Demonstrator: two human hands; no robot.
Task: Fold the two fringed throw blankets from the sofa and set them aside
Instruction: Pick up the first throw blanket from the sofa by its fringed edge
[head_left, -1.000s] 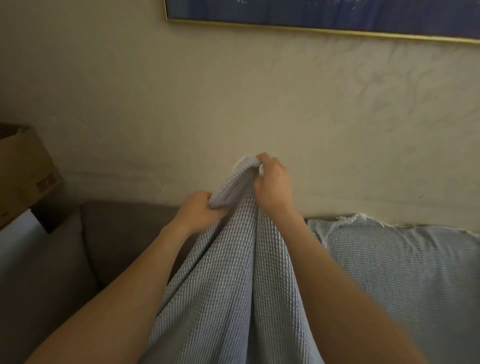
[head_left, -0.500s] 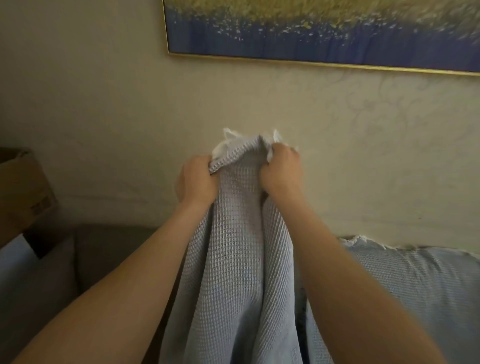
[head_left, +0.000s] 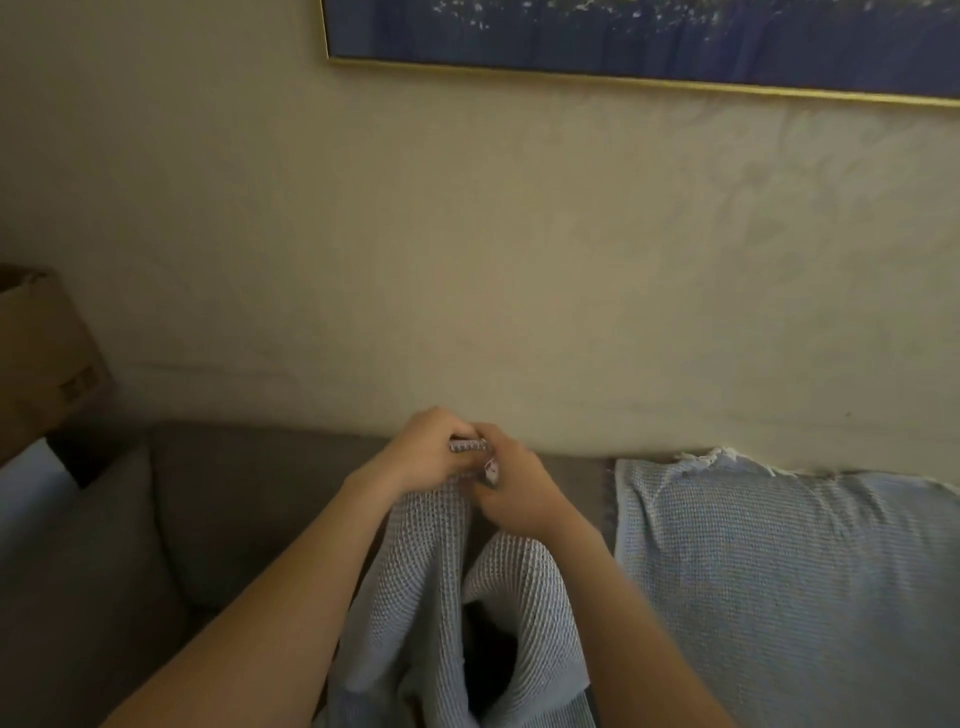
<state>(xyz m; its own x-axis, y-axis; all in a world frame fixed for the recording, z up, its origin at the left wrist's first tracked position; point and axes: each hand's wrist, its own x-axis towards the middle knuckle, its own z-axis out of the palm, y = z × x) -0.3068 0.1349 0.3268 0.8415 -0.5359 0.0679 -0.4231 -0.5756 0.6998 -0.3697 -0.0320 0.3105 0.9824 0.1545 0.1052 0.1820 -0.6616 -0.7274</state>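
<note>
While the second blanket (head_left: 779, 571) lies draped over the sofa (head_left: 234, 493) at right, left hand (head_left: 415, 454) and right hand (head_left: 514, 493), close together, clench the top edge of the held blanket (head_left: 415, 597).

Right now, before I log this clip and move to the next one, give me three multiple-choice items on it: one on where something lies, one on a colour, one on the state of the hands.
1. Where does the second blanket lie?
A. on the floor
B. over the back of the sofa, at the right of the view
C. rolled up on the left armrest

2. What colour is the sofa?
A. grey
B. red
C. green

3. How do the left hand and the right hand stand with the held blanket?
A. both open, apart from it
B. only the left grips it
C. both grip its top edge, close together

Answers: 1 B, it is spread over the backrest with its fringe along the top. 2 A, the bare cushions at the left are grey. 3 C, the fingers of both curl round the bunched edge and the cloth hangs below.
</note>
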